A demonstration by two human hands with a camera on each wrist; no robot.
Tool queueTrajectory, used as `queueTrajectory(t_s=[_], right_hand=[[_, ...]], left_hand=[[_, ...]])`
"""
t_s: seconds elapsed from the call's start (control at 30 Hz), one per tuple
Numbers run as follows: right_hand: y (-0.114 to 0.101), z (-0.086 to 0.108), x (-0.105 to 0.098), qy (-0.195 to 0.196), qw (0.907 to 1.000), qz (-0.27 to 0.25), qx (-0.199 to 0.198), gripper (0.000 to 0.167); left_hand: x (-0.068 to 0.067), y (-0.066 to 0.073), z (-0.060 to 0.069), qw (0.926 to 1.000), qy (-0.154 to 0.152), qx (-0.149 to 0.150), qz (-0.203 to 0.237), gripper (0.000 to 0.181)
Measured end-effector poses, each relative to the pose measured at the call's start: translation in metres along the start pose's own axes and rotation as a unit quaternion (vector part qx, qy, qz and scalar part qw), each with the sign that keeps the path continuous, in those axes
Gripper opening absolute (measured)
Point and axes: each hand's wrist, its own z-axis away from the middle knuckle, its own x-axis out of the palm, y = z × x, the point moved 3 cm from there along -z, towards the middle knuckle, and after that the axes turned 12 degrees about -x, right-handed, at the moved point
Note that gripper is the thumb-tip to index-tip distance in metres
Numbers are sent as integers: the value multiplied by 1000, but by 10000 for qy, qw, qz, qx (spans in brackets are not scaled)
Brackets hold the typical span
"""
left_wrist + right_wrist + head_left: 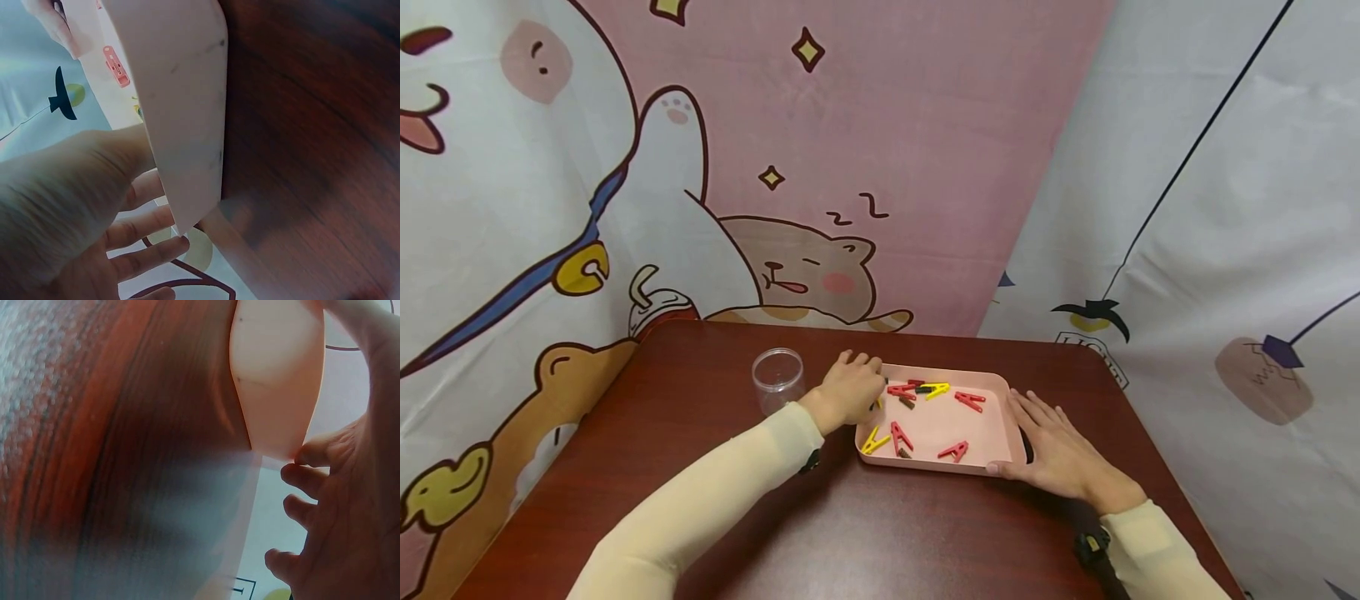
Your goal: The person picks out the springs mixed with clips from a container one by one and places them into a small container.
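A pink tray (925, 465) on the table holds several red clips (969, 401), yellow clips (873, 441) and a few small dark pieces (907, 402). My left hand (847, 392) reaches over the tray's left end; in the left wrist view its thumb side passes behind the tray wall (181, 112), so what its fingertips touch is partly hidden. A yellow bit shows beside that hand. Against the tray's right end rests my right hand (1060, 454), fingers spread and extended along the rim, thumb at the near right corner. The right wrist view shows its fingers (306, 478) by the tray wall (275, 375).
A clear round jar (778, 382) stands on the dark wooden table (850, 533), just left of the tray and beyond my left forearm. Behind the table hangs a printed cloth (925, 167) with cartoon animals.
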Motion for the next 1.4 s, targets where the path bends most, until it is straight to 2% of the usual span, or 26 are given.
queueTrajectory(t_s=[0.23, 0.6, 1.4], right_hand=[[0, -1, 0, -28, 10000, -15, 35, 130], [2, 0, 1, -26, 10000, -27, 57, 130], [3, 0, 3, 71, 9999, -114, 30, 130]], left_hand=[[-5, 0, 6, 9998, 198, 66, 18, 29], [-5, -2, 6, 9996, 189, 45, 195, 31], [-7, -7, 13, 9975, 451, 77, 547, 24]])
